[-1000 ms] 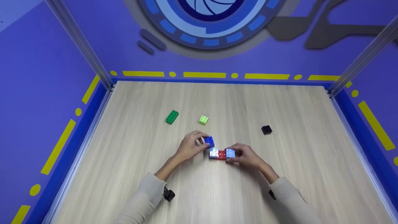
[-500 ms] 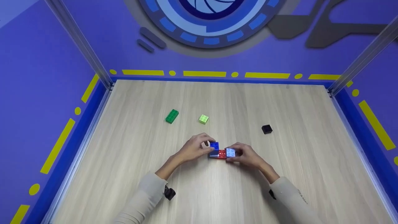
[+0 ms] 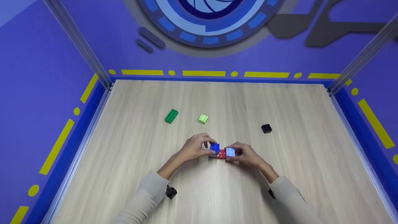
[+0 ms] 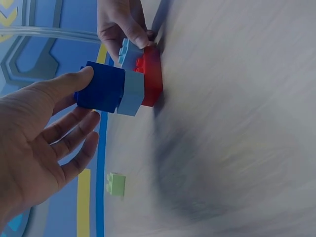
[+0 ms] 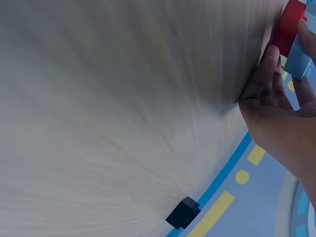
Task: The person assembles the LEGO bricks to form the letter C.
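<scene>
My left hand pinches a dark blue brick between thumb and fingers, right at the top of a light blue brick. That light blue brick sits on one end of a longer red brick on the table. At the red brick's other end is a second light blue brick, with red studs showing between the two. My right hand grips this right end, thumb and fingers around the light blue and red bricks. In the head view the dark blue brick mostly covers the left light blue one.
Beyond the hands, a long green brick and a lime green brick lie on the wooden table. A black brick is farther right. Blue-purple panels wall the table's back and sides.
My left hand has brought the dark blue brick right and slightly nearer, from behind the left light blue brick to over it. The right hand has kept its hold in place.
</scene>
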`<state>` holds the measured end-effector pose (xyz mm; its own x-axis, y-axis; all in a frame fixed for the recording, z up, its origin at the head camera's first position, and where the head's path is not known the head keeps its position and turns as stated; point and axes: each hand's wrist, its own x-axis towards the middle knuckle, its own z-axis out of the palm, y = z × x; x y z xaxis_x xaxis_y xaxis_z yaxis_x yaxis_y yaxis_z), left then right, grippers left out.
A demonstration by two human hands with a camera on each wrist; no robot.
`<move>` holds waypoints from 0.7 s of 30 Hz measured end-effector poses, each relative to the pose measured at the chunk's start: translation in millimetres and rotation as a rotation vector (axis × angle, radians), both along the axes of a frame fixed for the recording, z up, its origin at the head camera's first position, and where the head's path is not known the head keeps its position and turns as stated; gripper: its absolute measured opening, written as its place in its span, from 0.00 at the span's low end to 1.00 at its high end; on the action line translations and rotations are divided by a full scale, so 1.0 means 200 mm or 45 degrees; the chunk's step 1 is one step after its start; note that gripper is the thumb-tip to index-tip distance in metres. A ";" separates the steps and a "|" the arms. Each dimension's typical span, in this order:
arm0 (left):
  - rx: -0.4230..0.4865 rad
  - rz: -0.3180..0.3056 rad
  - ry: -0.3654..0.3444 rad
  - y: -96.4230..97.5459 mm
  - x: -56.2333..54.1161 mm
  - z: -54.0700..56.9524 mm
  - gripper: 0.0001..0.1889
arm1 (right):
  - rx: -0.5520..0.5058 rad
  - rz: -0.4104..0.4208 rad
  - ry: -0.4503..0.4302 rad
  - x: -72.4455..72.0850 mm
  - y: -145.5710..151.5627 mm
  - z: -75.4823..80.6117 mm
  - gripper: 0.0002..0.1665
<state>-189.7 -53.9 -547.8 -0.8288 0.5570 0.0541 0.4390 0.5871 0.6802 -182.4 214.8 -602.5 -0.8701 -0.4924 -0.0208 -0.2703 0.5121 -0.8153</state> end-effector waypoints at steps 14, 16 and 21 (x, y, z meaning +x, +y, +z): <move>-0.059 0.083 -0.077 -0.01 -0.03 0.03 0.18 | -0.006 -0.003 -0.059 0.00 -0.01 0.00 0.25; -0.076 0.080 -0.081 0.00 -0.03 0.03 0.18 | -0.003 -0.010 -0.070 0.00 -0.01 -0.01 0.24; -0.122 0.090 -0.095 0.03 -0.03 0.04 0.18 | 0.007 -0.017 -0.096 0.00 0.01 0.00 0.24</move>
<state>-195.7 -48.3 -539.0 -0.8660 0.4964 -0.0597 0.3444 0.6788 0.6486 -181.8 216.1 -602.7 -0.8723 -0.4807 -0.0895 -0.2012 0.5198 -0.8303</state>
